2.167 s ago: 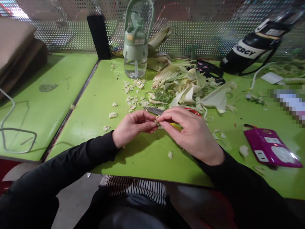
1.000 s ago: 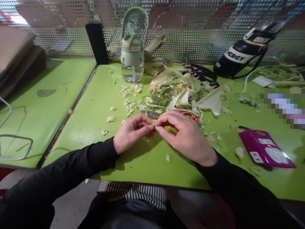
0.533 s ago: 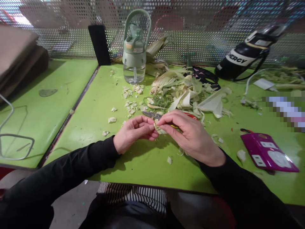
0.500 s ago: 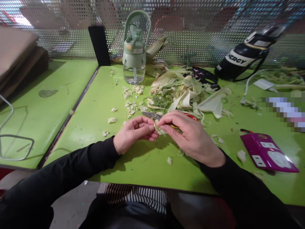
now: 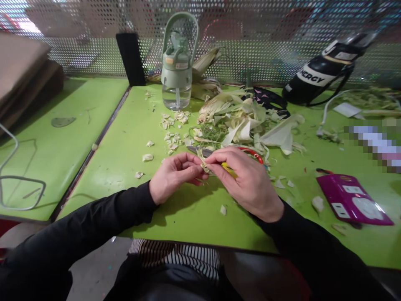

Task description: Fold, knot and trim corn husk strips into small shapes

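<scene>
Between my fingertips is a small pale piece of husk [image 5: 205, 167]. My left hand [image 5: 178, 174] pinches its left side, and my right hand [image 5: 246, 179] grips it from the right with thumb and forefinger. Scissors with red and yellow handles [image 5: 254, 154] lie on the green table [image 5: 175, 221], partly hidden behind my right hand. Beyond them is a heap of pale corn husks [image 5: 241, 125] with green shreds. Small folded husk pieces [image 5: 148, 157] are scattered left of the heap.
A green water bottle [image 5: 176, 75] and a dark upright slab [image 5: 130, 59] stand at the back. The black bottle [image 5: 316, 79] leans at back right. A purple power strip [image 5: 354, 198] lies right, brown cardboard [image 5: 21, 71] at far left. A mesh screen [image 5: 103, 54] borders the table.
My right hand has shifted slightly left and turned, showing more of the scissors' red and yellow handles. A thin strand of the husk piece now stands up between my fingers.
</scene>
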Demonstrator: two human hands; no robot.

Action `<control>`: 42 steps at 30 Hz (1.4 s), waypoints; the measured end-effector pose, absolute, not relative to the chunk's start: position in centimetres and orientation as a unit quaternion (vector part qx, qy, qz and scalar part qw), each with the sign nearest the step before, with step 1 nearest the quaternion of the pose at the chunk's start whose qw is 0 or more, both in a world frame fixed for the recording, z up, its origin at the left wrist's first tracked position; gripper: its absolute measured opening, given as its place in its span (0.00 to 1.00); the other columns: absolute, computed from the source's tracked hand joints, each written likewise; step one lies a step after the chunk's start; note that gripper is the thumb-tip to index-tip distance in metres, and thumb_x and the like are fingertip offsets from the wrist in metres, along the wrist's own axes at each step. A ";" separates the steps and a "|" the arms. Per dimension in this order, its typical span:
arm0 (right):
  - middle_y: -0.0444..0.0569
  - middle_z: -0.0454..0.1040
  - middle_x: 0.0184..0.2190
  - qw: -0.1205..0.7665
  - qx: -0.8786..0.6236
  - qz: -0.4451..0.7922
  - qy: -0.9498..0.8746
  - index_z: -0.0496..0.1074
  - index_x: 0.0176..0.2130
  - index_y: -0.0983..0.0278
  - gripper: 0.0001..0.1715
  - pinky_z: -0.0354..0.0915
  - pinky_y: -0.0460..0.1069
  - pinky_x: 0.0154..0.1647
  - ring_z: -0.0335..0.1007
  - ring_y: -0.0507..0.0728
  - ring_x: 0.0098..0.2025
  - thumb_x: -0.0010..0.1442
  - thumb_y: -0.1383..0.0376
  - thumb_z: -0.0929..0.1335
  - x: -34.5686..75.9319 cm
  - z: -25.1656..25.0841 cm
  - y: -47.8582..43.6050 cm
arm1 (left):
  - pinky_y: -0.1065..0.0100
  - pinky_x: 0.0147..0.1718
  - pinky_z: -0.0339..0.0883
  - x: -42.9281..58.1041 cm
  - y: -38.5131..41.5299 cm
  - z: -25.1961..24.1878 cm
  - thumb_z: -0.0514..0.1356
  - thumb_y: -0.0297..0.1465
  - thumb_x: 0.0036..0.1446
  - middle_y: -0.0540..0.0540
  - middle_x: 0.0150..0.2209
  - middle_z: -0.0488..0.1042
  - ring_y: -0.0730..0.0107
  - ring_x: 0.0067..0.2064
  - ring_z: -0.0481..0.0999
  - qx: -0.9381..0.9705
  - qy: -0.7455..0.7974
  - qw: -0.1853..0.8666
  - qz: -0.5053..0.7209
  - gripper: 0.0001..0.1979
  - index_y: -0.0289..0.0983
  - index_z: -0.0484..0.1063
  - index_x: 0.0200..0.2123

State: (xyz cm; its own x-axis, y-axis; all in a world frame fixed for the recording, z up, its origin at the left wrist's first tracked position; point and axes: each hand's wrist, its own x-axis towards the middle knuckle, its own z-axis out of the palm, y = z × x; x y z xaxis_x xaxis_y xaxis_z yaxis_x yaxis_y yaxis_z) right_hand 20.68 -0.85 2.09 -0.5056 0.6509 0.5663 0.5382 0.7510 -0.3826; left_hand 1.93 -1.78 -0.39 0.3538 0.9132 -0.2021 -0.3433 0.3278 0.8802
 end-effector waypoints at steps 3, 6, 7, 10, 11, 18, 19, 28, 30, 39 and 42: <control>0.48 0.78 0.38 0.344 -0.326 0.095 -0.876 0.71 0.40 0.60 0.05 0.73 0.52 0.42 0.76 0.56 0.40 0.65 0.70 0.66 21.0 2.4 -0.5 | 0.70 0.35 0.75 1.8 -1.7 -0.4 0.71 0.34 0.51 0.47 0.29 0.78 0.71 0.33 0.81 0.369 0.367 0.739 0.427 0.14 0.33 0.71 0.33; 0.48 0.77 0.36 0.319 -0.300 0.114 -0.892 0.70 0.39 0.60 0.05 0.73 0.51 0.40 0.75 0.55 0.39 0.66 0.70 0.65 21.3 2.9 0.0 | 0.69 0.36 0.76 1.7 -1.6 -0.5 0.71 0.34 0.50 0.47 0.30 0.78 0.72 0.33 0.80 0.355 0.361 0.760 0.407 0.14 0.32 0.72 0.33; 0.48 0.77 0.36 0.309 -0.292 0.120 -0.897 0.70 0.39 0.61 0.06 0.73 0.51 0.39 0.75 0.55 0.39 0.67 0.70 0.64 21.4 3.0 0.1 | 0.69 0.37 0.76 1.7 -1.6 -0.6 0.72 0.34 0.50 0.47 0.29 0.78 0.72 0.33 0.80 0.350 0.357 0.766 0.403 0.14 0.32 0.72 0.33; 0.48 0.76 0.37 0.282 -0.283 0.129 -0.908 0.70 0.39 0.60 0.06 0.73 0.52 0.39 0.75 0.56 0.39 0.67 0.69 0.63 21.6 3.3 0.3 | 0.70 0.37 0.75 1.7 -1.6 -0.7 0.72 0.34 0.49 0.47 0.29 0.79 0.73 0.33 0.80 0.338 0.351 0.777 0.399 0.14 0.32 0.72 0.32; 0.48 0.76 0.37 0.278 -0.287 0.129 -0.907 0.70 0.39 0.60 0.06 0.73 0.52 0.40 0.75 0.56 0.40 0.67 0.68 0.63 21.6 3.3 0.3 | 0.70 0.37 0.75 1.8 -1.6 -0.7 0.72 0.34 0.49 0.47 0.29 0.79 0.73 0.33 0.80 0.336 0.351 0.776 0.401 0.14 0.32 0.72 0.33; 0.49 0.76 0.37 0.271 -0.304 0.126 -0.905 0.71 0.39 0.61 0.05 0.72 0.52 0.43 0.75 0.56 0.40 0.67 0.68 0.65 21.9 3.2 0.2 | 0.71 0.38 0.75 2.0 -1.6 -0.8 0.71 0.29 0.50 0.48 0.29 0.79 0.75 0.31 0.80 0.332 0.343 0.774 0.416 0.12 0.32 0.72 0.33; 0.49 0.76 0.37 0.267 -0.298 0.126 -0.908 0.71 0.39 0.62 0.05 0.71 0.51 0.43 0.75 0.56 0.41 0.67 0.68 0.65 21.9 3.2 0.2 | 0.71 0.38 0.75 2.0 -1.6 -0.8 0.71 0.29 0.50 0.48 0.29 0.79 0.76 0.31 0.80 0.333 0.341 0.774 0.417 0.11 0.32 0.72 0.33; 0.48 0.77 0.33 0.302 -0.351 0.144 -0.874 0.74 0.37 0.62 0.04 0.71 0.51 0.38 0.74 0.56 0.36 0.64 0.67 0.68 21.0 3.1 -0.3 | 0.71 0.37 0.75 2.0 -1.6 -0.9 0.69 0.25 0.52 0.48 0.29 0.79 0.76 0.31 0.80 0.350 0.328 0.773 0.416 0.09 0.31 0.71 0.33; 0.49 0.78 0.36 0.311 -0.367 0.162 -0.862 0.75 0.39 0.62 0.04 0.72 0.52 0.39 0.75 0.57 0.37 0.64 0.65 0.69 21.0 3.0 -0.3 | 0.70 0.39 0.75 1.9 -1.6 -0.9 0.67 0.24 0.55 0.48 0.29 0.79 0.75 0.32 0.80 0.331 0.328 0.778 0.422 0.07 0.31 0.70 0.32; 0.51 0.77 0.38 0.293 -0.404 0.215 -0.840 0.76 0.43 0.61 0.09 0.74 0.55 0.39 0.76 0.58 0.36 0.62 0.62 0.70 21.1 2.9 -0.3 | 0.75 0.32 0.73 1.3 -0.9 -0.8 0.64 0.23 0.56 0.50 0.29 0.78 0.77 0.30 0.80 0.381 0.354 0.747 0.415 0.06 0.33 0.70 0.36; 0.50 0.76 0.37 0.303 -0.411 0.223 -0.831 0.75 0.42 0.61 0.08 0.74 0.54 0.40 0.75 0.57 0.36 0.61 0.63 0.70 20.9 2.9 -0.5 | 0.77 0.28 0.71 1.3 -0.9 -0.8 0.63 0.24 0.55 0.51 0.29 0.78 0.78 0.29 0.78 0.418 0.367 0.721 0.413 0.06 0.33 0.72 0.38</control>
State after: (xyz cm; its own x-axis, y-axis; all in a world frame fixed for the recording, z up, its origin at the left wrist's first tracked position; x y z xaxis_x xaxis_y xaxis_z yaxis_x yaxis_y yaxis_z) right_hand 20.87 -0.45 2.89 -0.4786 0.8178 0.3195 0.5485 0.5626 -0.6186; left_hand 1.25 -0.87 -0.77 0.3887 0.9030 -0.1831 -0.2888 0.3081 0.9065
